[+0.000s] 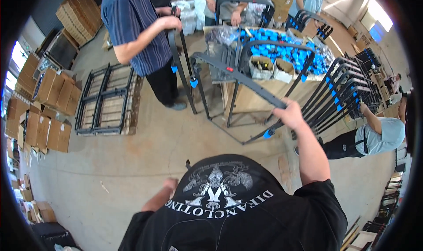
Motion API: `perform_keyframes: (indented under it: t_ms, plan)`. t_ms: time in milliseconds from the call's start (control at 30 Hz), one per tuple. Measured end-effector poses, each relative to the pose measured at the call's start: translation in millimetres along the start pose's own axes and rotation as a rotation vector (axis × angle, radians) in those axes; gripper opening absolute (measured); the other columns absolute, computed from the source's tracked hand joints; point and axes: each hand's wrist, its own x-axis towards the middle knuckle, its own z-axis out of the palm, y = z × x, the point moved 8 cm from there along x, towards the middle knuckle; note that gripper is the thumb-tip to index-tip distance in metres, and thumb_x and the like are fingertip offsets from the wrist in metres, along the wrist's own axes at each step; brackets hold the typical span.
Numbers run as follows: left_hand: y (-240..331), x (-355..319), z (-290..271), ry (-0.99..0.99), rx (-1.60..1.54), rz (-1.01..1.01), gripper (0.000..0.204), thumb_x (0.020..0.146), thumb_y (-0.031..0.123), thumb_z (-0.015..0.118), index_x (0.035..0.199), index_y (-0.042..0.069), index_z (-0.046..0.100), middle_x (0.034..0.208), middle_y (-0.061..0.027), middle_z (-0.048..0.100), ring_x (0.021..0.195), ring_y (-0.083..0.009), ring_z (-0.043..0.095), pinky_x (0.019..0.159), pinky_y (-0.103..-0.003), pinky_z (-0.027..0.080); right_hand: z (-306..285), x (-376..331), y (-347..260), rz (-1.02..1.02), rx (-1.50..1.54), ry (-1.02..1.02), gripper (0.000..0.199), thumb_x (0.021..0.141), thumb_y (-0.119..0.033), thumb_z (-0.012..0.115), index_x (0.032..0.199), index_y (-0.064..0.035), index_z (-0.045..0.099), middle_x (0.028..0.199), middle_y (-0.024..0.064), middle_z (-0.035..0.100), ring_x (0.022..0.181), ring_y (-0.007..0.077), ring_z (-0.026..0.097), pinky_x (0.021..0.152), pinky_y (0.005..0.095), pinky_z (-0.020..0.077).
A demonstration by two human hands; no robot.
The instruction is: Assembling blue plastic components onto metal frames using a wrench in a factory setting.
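**Black metal frame, one hand on it**

Right hand [291, 114] is clamped round the top bar of a black metal frame [238, 77] that stands tilted on the concrete floor [145, 154], just in front of the tabletop [255, 97] loaded with blue parts [282, 53]. Left hand [169, 183] hangs low by the black shirt, holding nothing; can't tell if it's curled or loose. A person in a striped shirt [136, 26] grips another frame nearby.

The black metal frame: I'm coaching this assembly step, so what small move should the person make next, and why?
Probably bring the left hand up to the black metal frame. Only the right hand grips it, at the near end of a long bar, while the rest stretches away toward the wooden table. The left hand hangs low and empty by the shirt. A second grip would likely steady it.
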Motion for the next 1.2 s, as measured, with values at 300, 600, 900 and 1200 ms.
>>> perform_keyframes:
  t_ms: [300,600,900,1200]
  plan:
    - [214,18,-312,0.768,-1.073,0.028,0.028,0.095,0.018,0.069,0.117,0.001,0.065,0.101,-0.0043,0.068,0.089,-0.0118,0.061,0.080,-0.028,0.051,-147,32,96,-0.166,-0.319,0.049,0.022,0.068,-0.012,0.076,0.081,0.0014,0.066,0.067,0.0121,0.062,0.064,0.0193,0.062,0.064,0.0356,0.0503]
    - [486,55,-514,0.952,-0.994,0.547,0.026,0.099,0.024,0.065,0.106,-0.001,0.068,0.091,-0.0018,0.065,0.088,-0.0110,0.059,0.079,-0.027,0.048,-244,87,184,-0.238,-0.248,0.356,0.032,0.071,-0.014,0.073,0.100,-0.0006,0.066,0.090,0.0220,0.068,0.090,0.0382,0.068,0.081,0.0416,0.0531]
    - [489,87,-513,0.990,-1.206,0.413,0.034,0.103,0.027,0.058,0.075,0.009,0.053,0.072,0.0078,0.043,0.067,-0.0031,0.040,0.059,-0.023,0.033,-254,132,199,-0.208,-0.220,0.450,0.021,0.070,-0.009,0.071,0.090,-0.0050,0.065,0.092,0.0204,0.067,0.092,0.0424,0.064,0.081,0.0472,0.0516]
    - [517,141,-559,1.025,-1.191,0.441,0.037,0.102,0.022,0.057,0.070,0.009,0.047,0.068,0.0069,0.040,0.064,-0.0040,0.036,0.056,-0.024,0.030,-279,213,207,-0.122,-0.240,0.294,0.020,0.070,-0.010,0.071,0.087,-0.0017,0.064,0.089,0.0215,0.067,0.090,0.0420,0.065,0.079,0.0462,0.0513]
